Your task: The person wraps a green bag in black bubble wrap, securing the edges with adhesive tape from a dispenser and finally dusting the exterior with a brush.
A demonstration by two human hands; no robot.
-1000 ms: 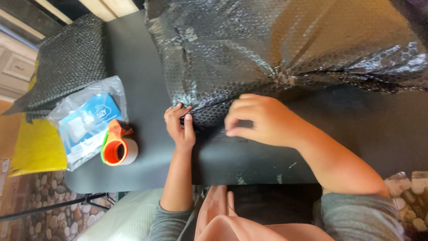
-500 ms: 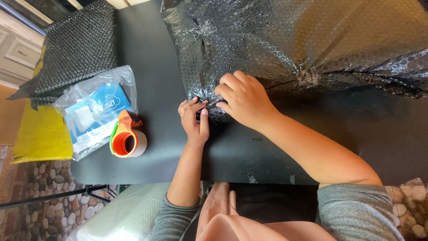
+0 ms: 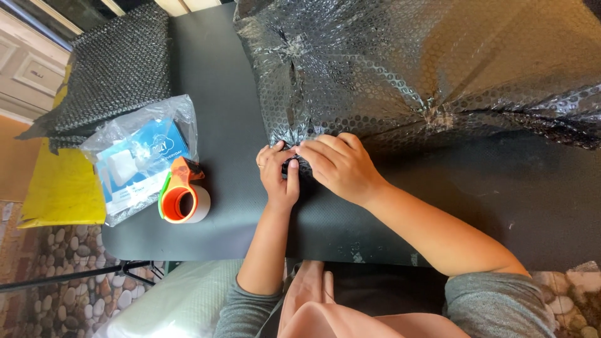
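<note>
A large bundle wrapped in black bubble wrap (image 3: 426, 69) lies across a dark table (image 3: 219, 106). My left hand (image 3: 278, 175) and my right hand (image 3: 338, 166) meet at the bundle's near left corner. Both pinch and press the wrap's edge there, fingertips touching each other. What lies between the fingers is hidden, apart from a bit of dark wrap.
An orange tape dispenser with a roll of tape (image 3: 181, 200) stands left of my hands. Beside it lies a clear bag with a blue and white packet (image 3: 138, 163). Folded black bubble wrap (image 3: 119, 62) and a yellow sheet (image 3: 62, 188) sit at the table's left end.
My right hand slid left along the wrap's edge to meet the left hand at the corner. The view shifted, so the table items appear further right.
</note>
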